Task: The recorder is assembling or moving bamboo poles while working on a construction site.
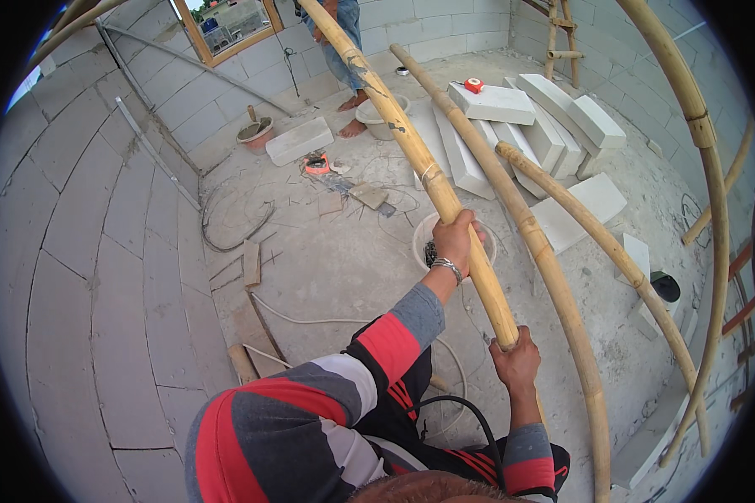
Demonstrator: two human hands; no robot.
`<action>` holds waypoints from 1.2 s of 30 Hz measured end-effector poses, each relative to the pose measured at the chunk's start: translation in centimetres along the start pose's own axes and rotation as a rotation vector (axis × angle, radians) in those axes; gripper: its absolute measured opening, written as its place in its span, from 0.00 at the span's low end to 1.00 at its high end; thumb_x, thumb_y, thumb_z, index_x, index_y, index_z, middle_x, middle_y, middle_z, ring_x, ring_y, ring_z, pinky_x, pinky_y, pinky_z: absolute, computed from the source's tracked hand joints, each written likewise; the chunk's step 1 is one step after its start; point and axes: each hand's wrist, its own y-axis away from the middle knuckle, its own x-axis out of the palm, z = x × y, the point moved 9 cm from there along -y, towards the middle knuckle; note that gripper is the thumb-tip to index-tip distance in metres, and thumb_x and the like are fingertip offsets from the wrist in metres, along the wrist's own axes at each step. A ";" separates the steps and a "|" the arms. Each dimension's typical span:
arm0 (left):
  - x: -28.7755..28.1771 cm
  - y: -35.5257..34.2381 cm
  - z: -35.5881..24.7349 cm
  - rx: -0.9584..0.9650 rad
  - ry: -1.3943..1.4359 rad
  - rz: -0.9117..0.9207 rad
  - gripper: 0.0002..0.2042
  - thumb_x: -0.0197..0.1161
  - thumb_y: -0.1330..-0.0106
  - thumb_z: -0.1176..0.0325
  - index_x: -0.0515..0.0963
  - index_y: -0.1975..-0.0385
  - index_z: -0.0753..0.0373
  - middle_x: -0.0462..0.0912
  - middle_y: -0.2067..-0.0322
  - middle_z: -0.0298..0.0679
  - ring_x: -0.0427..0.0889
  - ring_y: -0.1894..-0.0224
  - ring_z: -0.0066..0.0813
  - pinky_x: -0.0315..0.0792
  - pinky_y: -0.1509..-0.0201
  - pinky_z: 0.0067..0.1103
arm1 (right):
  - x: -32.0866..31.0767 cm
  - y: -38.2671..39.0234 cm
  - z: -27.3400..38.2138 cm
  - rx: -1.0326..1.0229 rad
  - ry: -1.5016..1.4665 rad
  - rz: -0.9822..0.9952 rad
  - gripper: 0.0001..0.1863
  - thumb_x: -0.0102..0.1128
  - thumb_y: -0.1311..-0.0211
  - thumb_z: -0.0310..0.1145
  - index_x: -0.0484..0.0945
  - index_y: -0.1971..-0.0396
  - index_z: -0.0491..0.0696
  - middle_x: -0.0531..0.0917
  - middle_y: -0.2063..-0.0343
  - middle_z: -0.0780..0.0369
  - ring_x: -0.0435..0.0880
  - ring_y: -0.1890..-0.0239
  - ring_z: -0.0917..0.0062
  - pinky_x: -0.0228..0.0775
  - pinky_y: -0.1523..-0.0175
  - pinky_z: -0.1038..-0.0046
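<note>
A long yellow bamboo pole (407,142) slants from the top of the view down toward my lap. My left hand (456,246), with a metal bracelet on the wrist, is wrapped round it at mid-length. Lower down, my right hand (516,360) grips the same pole. Grey patches mark the pole's far stretch, and a thin tie circles it above my left hand. Just beyond the left hand stands a white bucket (425,235) with dark contents, partly hidden by hand and pole. A second bamboo pole (520,210) leans close by on the right.
More bamboo poles (604,239) cross the right side. White blocks (545,134) lie piled at the back right, a tape measure (474,85) on top. Another person's bare feet (352,128) stand at the back beside a white tub (377,126). Cables (344,320) and wood scraps (252,263) litter the floor.
</note>
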 end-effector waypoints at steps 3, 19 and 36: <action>0.0 -0.1 0.0 -0.001 0.000 -0.003 0.13 0.65 0.39 0.64 0.75 0.62 0.65 0.77 0.71 0.39 0.80 0.76 0.32 0.77 0.73 0.29 | -0.1 0.0 0.2 -0.011 -0.007 -0.008 0.22 0.71 0.49 0.43 0.74 0.60 0.46 0.85 0.71 0.49 0.86 0.66 0.50 0.77 0.58 0.53; 0.0 0.0 0.0 -0.002 0.029 0.001 0.12 0.65 0.40 0.64 0.75 0.63 0.65 0.77 0.73 0.38 0.80 0.78 0.29 0.76 0.74 0.27 | -0.1 0.1 0.3 0.022 0.000 0.010 0.23 0.71 0.49 0.43 0.74 0.60 0.45 0.85 0.70 0.48 0.86 0.64 0.49 0.77 0.57 0.54; 0.1 0.4 -0.5 0.002 0.068 -0.007 0.10 0.64 0.40 0.68 0.75 0.65 0.65 0.77 0.75 0.36 0.78 0.80 0.26 0.76 0.75 0.23 | -0.1 0.1 0.4 0.031 -0.014 0.008 0.22 0.71 0.49 0.41 0.75 0.60 0.45 0.85 0.70 0.47 0.86 0.65 0.49 0.77 0.57 0.53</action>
